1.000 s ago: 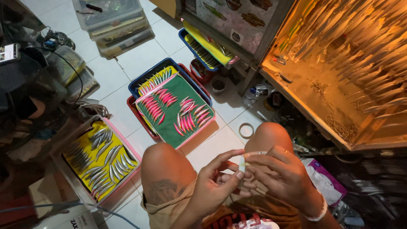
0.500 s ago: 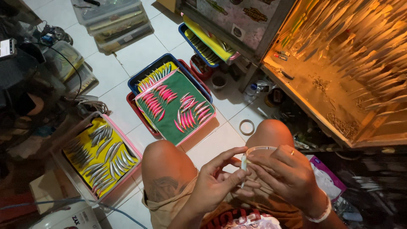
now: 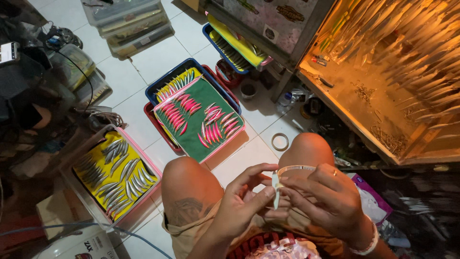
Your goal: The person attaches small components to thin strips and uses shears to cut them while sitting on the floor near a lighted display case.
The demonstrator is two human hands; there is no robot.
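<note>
Both hands meet above the knees: left hand (image 3: 242, 204) pinches a slim pale lure (image 3: 275, 184) at thumb and fingertips, right hand (image 3: 326, 199) curls closed around a clear tape roll (image 3: 293, 169). Green tray (image 3: 199, 120) of pink lures lies ahead on the floor.

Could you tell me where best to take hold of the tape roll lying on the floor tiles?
Probably pinch the tape roll across its thin rim from straight above, one finger through its open centre: it lies flat on the floor tiles, standing clear of neighbouring clutter.
</note>
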